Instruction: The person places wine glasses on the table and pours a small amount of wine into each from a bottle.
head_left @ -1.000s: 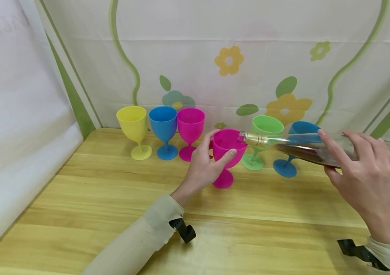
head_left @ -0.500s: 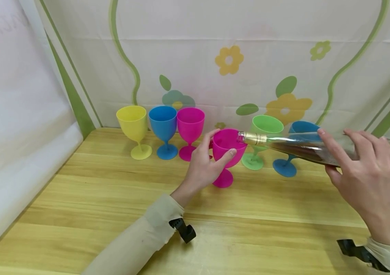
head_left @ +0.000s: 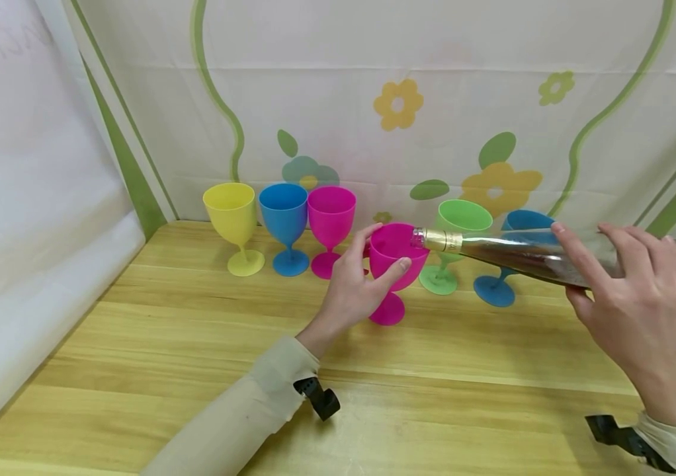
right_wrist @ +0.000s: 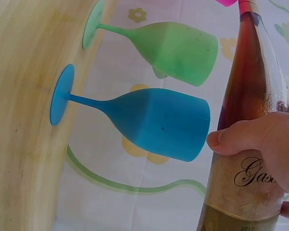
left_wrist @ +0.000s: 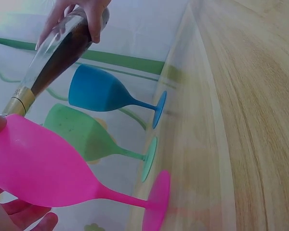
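Note:
My left hand (head_left: 352, 284) grips a pink goblet (left_wrist: 48, 163) round its bowl, thumb in front and fingers behind. The goblet stands upright, its foot on the wooden table. On the right, my right hand (head_left: 641, 304) holds a clear glass wine bottle (head_left: 510, 258) from above, tipped almost level. Dark reddish liquid lies along the bottle's lower side. Its mouth and gold neck (head_left: 442, 240) reach over the pink goblet's rim. What the goblet contains cannot be made out. In the right wrist view my thumb presses the bottle above its pale label (right_wrist: 245, 178).
Left of the held goblet stand a yellow goblet (head_left: 231, 215), a blue goblet (head_left: 283, 215) and another pink goblet (head_left: 331, 218). A green goblet (right_wrist: 178, 50) and a second blue goblet (right_wrist: 159, 120) stand behind the bottle. A flowered cloth (head_left: 314, 79) hangs behind the table (head_left: 165, 370).
The bottle and right hand have shifted very slightly to the right. Liquid has spread a little further toward the neck. The left hand and pink goblet hold their place.

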`<state>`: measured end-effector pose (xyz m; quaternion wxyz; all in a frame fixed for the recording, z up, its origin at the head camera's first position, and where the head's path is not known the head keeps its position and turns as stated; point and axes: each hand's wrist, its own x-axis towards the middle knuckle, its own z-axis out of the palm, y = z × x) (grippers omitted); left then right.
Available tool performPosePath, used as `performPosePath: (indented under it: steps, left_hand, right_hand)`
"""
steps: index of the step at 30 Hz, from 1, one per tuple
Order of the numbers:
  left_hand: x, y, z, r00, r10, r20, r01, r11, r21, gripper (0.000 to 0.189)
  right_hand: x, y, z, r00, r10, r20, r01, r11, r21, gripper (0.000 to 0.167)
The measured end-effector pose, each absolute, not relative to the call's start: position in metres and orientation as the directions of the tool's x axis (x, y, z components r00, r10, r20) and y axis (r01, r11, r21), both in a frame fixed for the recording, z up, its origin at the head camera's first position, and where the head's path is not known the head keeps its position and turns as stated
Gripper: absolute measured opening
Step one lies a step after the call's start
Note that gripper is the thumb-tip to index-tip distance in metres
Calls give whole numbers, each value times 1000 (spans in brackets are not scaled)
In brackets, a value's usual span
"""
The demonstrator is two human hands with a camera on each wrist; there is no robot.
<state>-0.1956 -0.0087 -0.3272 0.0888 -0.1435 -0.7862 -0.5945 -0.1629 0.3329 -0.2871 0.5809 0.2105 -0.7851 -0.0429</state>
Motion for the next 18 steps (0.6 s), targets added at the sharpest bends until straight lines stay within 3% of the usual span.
performPosePath:
  steps: [8,18]
  left_hand:
    - [-196,-9,-327,-943,120,310,331,260,907,77]
    - [-195,-10,-327,-943,124,307,330,257,908,77]
  right_hand:
    - [-160,332,-285,-255,-392,884,-270,907,324,77]
    - [-160,326,-284,-214,-374,902,-271,910,313,66]
